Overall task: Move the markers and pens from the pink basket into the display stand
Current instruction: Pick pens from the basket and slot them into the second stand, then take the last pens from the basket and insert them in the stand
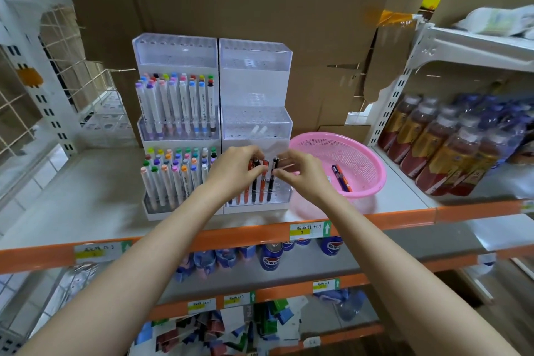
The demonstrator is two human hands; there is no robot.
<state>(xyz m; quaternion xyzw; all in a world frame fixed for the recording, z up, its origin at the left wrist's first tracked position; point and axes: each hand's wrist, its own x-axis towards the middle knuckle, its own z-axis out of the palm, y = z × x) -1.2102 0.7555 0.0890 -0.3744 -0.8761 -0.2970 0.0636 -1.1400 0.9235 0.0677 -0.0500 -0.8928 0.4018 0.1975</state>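
Two clear tiered display stands sit side by side on the shelf. The left stand (176, 136) is packed with several colour-capped markers. The right stand (255, 124) holds several orange and black pens (258, 191) upright in its bottom tier. My left hand (235, 166) pinches the tops of the orange pens there. Just to its right, my right hand (300, 172) pinches the top of a black pen (271, 182) standing in the same tier. To the right lies the pink basket (364, 159), with two pens (342, 178) inside.
Shrink-wrapped bottles (450, 147) fill the right shelf section. Cardboard boxes (245, 9) stand behind the stands. A white wire rack (43, 81) is at the left. The orange shelf edge (231, 235) carries price labels, with cans and packets on lower shelves.
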